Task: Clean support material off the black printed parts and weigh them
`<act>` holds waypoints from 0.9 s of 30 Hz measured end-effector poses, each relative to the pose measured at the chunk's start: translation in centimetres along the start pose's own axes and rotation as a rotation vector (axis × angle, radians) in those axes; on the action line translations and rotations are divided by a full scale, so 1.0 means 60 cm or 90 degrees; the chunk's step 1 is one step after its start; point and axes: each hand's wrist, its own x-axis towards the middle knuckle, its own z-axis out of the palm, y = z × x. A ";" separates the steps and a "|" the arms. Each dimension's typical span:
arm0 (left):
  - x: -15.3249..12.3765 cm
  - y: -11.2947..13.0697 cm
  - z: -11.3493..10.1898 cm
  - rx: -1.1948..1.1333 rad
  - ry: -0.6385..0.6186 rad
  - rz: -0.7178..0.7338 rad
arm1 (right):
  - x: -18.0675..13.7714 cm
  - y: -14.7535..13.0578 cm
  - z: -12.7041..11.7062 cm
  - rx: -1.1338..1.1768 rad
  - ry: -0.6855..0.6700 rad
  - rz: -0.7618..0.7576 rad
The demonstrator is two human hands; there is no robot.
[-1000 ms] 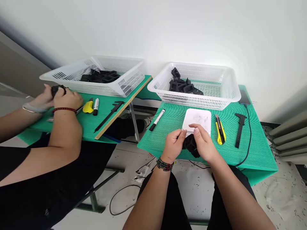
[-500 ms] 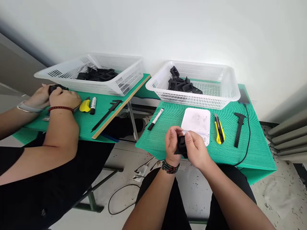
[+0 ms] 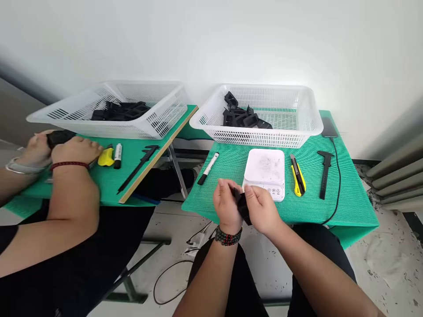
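While you hold the black part (image 3: pixel 243 208) between your left hand (image 3: pixel 227 204) and right hand (image 3: pixel 262 209), the step in hand looks like two-handed handling of that piece. Both sets of fingers are clamped on it, just in front of the white scale (image 3: pixel 264 166). Any change of grip would call for one hand keeping hold. On the table (image 3: pixel 228 160), the yellow cutter (image 3: pixel 298 177) lies right of the scale; behind stands the white basket (image 3: pixel 261 140) with black pieces (image 3: pixel 243 118).
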 end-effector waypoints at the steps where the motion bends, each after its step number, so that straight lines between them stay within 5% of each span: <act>1: -0.006 -0.004 0.005 0.009 -0.004 -0.006 | 0.003 0.002 -0.002 0.048 0.027 0.003; 5: -0.029 -0.025 0.023 0.078 -0.036 -0.009 | 0.017 0.003 -0.017 0.213 0.140 0.045; 13: -0.076 -0.036 0.042 0.256 -0.256 0.086 | 0.052 -0.006 -0.075 0.514 0.447 0.156; 16: -0.094 -0.034 0.042 0.252 -0.325 0.115 | 0.060 -0.009 -0.094 0.662 0.425 0.173; 24: -0.064 -0.026 0.032 0.126 -0.036 0.210 | 0.051 -0.004 -0.078 0.709 0.314 0.138; 27: -0.049 -0.030 0.027 0.110 0.007 0.219 | 0.041 -0.004 -0.063 0.684 0.258 0.133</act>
